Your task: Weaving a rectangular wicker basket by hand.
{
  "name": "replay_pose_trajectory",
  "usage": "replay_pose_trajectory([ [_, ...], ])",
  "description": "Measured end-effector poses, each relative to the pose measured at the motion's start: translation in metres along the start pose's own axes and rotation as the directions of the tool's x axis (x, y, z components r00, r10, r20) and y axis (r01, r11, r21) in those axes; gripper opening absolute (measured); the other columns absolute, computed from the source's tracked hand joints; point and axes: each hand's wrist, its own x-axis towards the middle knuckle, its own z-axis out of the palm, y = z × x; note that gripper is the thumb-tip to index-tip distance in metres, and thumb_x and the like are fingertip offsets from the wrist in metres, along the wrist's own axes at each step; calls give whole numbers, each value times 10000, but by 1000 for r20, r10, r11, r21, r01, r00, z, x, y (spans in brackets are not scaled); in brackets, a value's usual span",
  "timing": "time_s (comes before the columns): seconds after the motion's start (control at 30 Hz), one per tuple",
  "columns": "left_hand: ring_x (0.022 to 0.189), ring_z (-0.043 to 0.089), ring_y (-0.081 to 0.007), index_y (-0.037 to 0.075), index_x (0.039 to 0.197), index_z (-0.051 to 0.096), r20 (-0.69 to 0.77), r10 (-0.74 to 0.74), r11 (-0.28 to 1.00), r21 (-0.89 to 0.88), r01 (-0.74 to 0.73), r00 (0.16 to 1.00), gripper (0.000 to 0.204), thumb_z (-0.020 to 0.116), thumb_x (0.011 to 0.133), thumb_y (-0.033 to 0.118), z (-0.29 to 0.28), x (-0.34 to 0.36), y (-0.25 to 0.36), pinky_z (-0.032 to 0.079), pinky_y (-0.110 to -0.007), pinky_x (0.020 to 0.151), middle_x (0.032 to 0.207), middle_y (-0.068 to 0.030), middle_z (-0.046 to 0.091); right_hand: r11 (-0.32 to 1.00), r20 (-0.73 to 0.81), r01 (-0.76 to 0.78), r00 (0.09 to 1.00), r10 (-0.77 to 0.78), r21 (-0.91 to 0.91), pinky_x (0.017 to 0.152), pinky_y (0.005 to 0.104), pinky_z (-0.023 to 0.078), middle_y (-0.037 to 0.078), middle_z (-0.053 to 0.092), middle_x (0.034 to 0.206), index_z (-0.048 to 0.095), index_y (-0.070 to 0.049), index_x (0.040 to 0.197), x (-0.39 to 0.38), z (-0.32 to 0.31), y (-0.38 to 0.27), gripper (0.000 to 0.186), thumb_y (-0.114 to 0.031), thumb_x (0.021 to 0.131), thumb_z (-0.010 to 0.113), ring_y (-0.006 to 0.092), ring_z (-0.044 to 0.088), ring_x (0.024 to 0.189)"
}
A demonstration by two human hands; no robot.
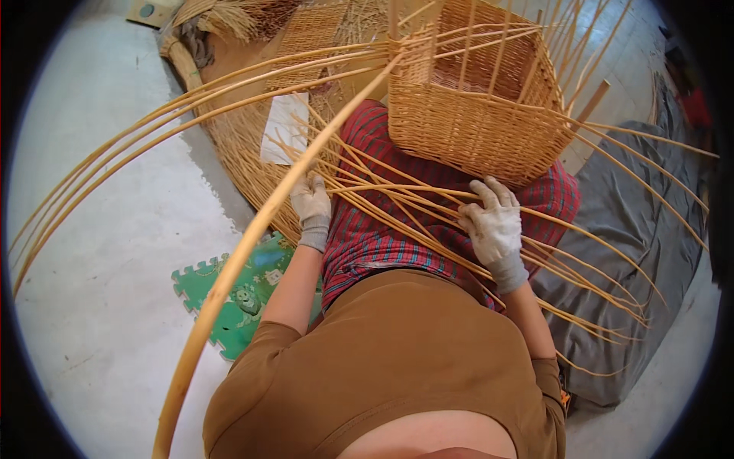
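Observation:
A loose bunch of long peeled willow rods lies across my lap. My left hand, in a pale work glove, is closed around the bunch near its left end; some of its fingers are hidden. My right hand, gloved too, has its bent fingers over the rods at the other side, with thumb and fingers closing on them. Just beyond it, a half-woven wicker basket rests tilted on my knees. Upright stakes rise from its rim, and several weaving rods stick out far to the left.
One thick rod runs from the basket past my left arm, close to the camera. A big heap of thin rods with a white paper lies to the left. Green foam mat and dark grey cloth flank me.

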Motion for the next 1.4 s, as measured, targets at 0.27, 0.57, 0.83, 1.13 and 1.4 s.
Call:
replay_pose_trajectory([
  [0.27,1166,634,-309,81,1162,745,440,600,799,-352,-487,668,296,709,921,249,-2,18,178,456,-456,1066,1152,-127,701,989,-133,112,986,-99,92,1010,475,505,65,701,1126,690,-70,912,6,-13,-20,144,-153,804,738,284,659,1099],
  [0.57,1002,682,-279,120,1136,728,584,570,777,-154,-610,578,209,661,938,114,21,50,138,457,-505,1067,1007,-87,718,921,-511,-246,857,61,-303,870,425,509,24,718,1063,736,-157,951,-9,-141,46,213,-98,749,767,258,678,961],
  [0.83,935,668,-142,14,1106,679,700,276,889,-447,101,659,126,597,1011,17,28,66,83,564,-294,845,1011,-55,709,808,-702,11,502,504,589,904,309,519,54,641,1098,654,-37,1123,-22,-119,61,237,77,917,674,149,611,1042],
  [1.13,701,461,-65,54,1226,679,911,382,843,-413,345,157,439,589,1044,443,54,29,137,428,-260,660,761,54,518,207,-165,113,952,256,972,905,330,556,71,624,1191,491,-91,1366,16,-76,11,489,27,940,700,165,650,1035],
  [1.4,922,591,-97,40,1312,640,893,349,897,-406,174,284,330,670,1010,168,73,38,133,515,-274,833,1021,-7,654,510,-131,-48,942,309,859,778,264,572,58,718,991,652,-56,995,11,-85,1,162,-4,901,774,117,680,889],
])
